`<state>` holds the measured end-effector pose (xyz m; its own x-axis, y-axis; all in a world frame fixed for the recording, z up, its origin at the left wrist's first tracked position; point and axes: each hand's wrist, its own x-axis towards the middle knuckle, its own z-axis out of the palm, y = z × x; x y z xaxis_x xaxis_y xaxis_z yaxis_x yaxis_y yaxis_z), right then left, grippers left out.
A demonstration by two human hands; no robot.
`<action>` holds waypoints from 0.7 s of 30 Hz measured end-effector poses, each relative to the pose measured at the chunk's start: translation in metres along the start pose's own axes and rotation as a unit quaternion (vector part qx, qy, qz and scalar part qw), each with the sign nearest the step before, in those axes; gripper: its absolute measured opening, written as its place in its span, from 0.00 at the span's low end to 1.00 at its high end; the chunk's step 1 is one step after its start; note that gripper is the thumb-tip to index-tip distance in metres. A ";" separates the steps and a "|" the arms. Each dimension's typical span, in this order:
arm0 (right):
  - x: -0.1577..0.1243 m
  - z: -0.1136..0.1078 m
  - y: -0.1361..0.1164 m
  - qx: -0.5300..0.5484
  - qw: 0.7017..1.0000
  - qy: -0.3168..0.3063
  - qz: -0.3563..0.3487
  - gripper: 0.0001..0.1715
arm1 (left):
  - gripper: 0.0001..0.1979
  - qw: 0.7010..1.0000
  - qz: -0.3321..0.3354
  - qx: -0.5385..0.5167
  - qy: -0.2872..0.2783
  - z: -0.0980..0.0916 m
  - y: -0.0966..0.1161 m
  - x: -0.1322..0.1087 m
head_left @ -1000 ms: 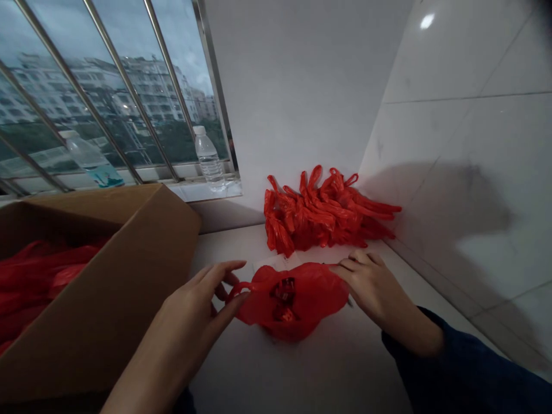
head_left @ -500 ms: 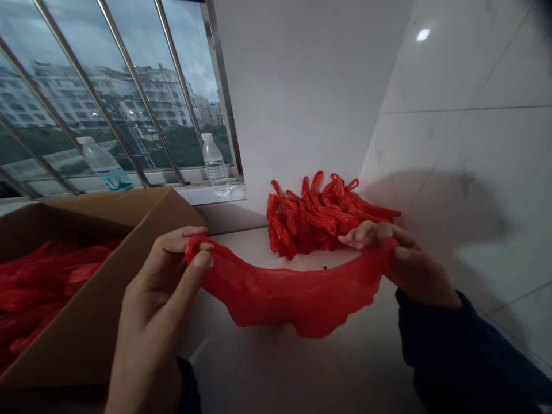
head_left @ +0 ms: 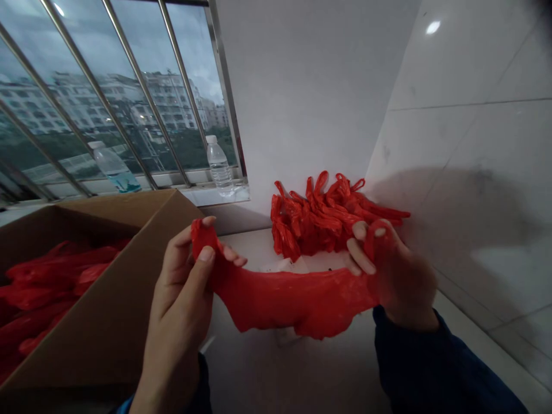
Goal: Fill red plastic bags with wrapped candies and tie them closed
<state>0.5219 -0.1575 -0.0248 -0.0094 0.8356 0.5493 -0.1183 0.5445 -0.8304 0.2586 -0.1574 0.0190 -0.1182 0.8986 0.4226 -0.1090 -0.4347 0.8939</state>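
Observation:
A thin red plastic bag (head_left: pixel 288 302) is stretched sideways between my two hands above a white surface. My left hand (head_left: pixel 185 282) pinches its left end, thumb over the film and fingertips behind. At the other end, my right hand (head_left: pixel 397 276) has the film draped over its palm and a loop of it around its fingers; that hand is partly blurred. Past the bag, a heap of bunched red plastic bags (head_left: pixel 313 221) with looped handles rests against the wall.
On the left, an open cardboard box (head_left: pixel 99 328) contains more red bags (head_left: pixel 56 276). Two plastic bottles, one with a blue label (head_left: pixel 118 172) and one clear (head_left: pixel 219 167), stand by the barred window. A tiled wall (head_left: pixel 487 172) borders the right side.
My right hand has moved left and turned, with the bag's end now over its palm. My left hand has shifted slightly right. The view has shifted a little.

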 end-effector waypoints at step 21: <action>-0.019 -0.026 -0.038 -0.155 0.933 -0.318 0.066 0.15 | 0.05 0.947 -0.072 0.236 -0.206 -0.018 0.018 -0.014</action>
<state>0.5527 -0.1920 -0.0063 -0.6028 0.7383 0.3025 0.2172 0.5166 -0.8282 0.2406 -0.1784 0.0264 0.2698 0.9356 0.2278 0.3691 -0.3189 0.8730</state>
